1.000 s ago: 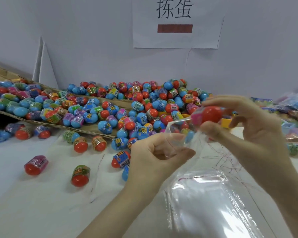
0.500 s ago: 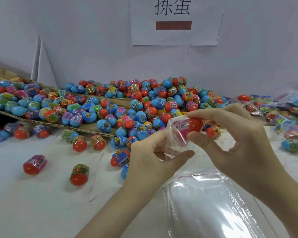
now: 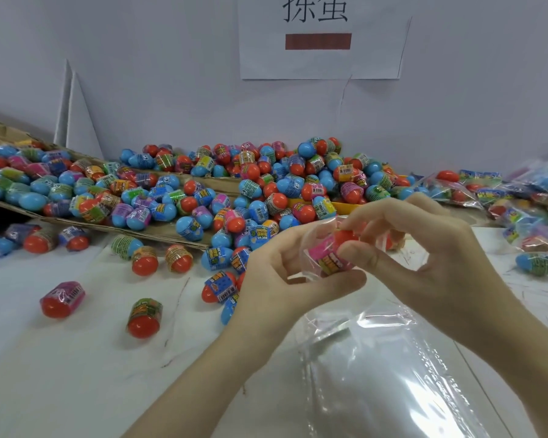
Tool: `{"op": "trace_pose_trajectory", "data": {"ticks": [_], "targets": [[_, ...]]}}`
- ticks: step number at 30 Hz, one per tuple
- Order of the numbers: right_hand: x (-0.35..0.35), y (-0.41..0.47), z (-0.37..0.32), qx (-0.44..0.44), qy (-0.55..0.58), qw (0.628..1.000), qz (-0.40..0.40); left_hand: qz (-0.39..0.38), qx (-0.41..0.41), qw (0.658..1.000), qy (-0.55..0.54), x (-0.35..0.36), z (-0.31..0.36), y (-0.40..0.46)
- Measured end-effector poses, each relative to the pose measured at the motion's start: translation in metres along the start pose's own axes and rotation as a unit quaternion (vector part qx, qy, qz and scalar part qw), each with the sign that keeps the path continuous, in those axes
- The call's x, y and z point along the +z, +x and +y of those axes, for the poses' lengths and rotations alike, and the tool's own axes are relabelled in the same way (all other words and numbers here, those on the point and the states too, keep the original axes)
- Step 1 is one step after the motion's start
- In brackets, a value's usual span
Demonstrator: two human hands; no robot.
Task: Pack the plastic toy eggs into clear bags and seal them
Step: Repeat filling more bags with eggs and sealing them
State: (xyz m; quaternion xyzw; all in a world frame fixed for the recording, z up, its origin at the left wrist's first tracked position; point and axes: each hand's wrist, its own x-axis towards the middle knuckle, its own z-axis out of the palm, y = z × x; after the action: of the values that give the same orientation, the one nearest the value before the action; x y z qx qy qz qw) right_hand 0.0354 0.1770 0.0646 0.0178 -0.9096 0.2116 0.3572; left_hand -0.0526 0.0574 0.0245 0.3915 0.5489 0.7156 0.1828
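Both hands meet just above the white table [image 3: 60,358], a little right of centre. The left hand [image 3: 285,279] has its fingers and thumb curled round the mouth of a small clear bag [image 3: 314,263], holding the film bunched. The right hand [image 3: 431,257] comes in from the right with thumb and fingers curled, pinching a red egg [image 3: 336,251] with a pink band. The egg sits inside the bag's mouth, film wrapped round its lower half, its red end pointing up and right under the right fingertips.

Near the person, under both forearms, lies a stack of clear bags [image 3: 383,374], flat and shiny on the table.

Far across the table a big heap of eggs [image 3: 266,184], blue and red with bright printed bands, spreads from the middle toward the left, part of it lying on flattened cardboard [image 3: 159,230]. A few loose eggs are scattered on the near left: a red one with a purple band [image 3: 62,299], and another with a green and orange band [image 3: 143,317] standing just right of it.

On the far right is a pile of filled bags [image 3: 519,197]. On the wall behind hangs a paper sign [image 3: 320,39] with large characters and a dark red bar.
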Motion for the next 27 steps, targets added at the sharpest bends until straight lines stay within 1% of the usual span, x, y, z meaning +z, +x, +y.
{"op": "trace_pose_trajectory", "data": {"ticks": [3, 8, 9, 11, 13, 17, 19, 22, 25, 27], "targets": [[-0.002, -0.001, 0.004, -0.017, 0.003, 1.000, -0.025, -0.006, -0.033, 0.999, -0.042, 0.000, 0.000, 0.001], [-0.008, -0.002, 0.008, 0.014, 0.114, 0.985, -0.132, -0.032, -0.104, 0.990, -0.094, -0.004, 0.000, 0.002], [-0.008, -0.002, 0.010, 0.015, 0.114, 0.984, -0.134, -0.039, -0.111, 0.989, -0.094, -0.004, 0.000, 0.002], [-0.005, -0.002, 0.011, 0.010, 0.089, 0.990, -0.110, -0.052, -0.114, 0.989, -0.084, -0.005, 0.000, 0.002], [-0.003, -0.001, 0.012, 0.008, 0.061, 0.995, -0.078, -0.066, -0.096, 0.990, -0.074, -0.005, -0.001, 0.001], [-0.004, -0.001, 0.013, 0.002, 0.026, 0.997, -0.072, -0.087, -0.067, 0.993, -0.047, -0.004, -0.003, 0.000], [-0.004, -0.001, 0.014, -0.012, 0.010, 0.997, -0.076, -0.080, -0.060, 0.994, -0.035, -0.002, -0.004, -0.001], [-0.003, -0.002, 0.011, -0.025, -0.014, 0.996, -0.084, -0.056, -0.060, 0.994, -0.076, -0.001, -0.005, -0.001], [-0.002, -0.002, 0.008, -0.008, 0.005, 0.998, -0.066, -0.033, -0.084, 0.988, -0.126, -0.001, -0.005, 0.001], [0.000, -0.002, 0.007, 0.006, 0.007, 0.998, -0.055, -0.012, -0.093, 0.986, -0.139, 0.000, -0.006, 0.001]]}}
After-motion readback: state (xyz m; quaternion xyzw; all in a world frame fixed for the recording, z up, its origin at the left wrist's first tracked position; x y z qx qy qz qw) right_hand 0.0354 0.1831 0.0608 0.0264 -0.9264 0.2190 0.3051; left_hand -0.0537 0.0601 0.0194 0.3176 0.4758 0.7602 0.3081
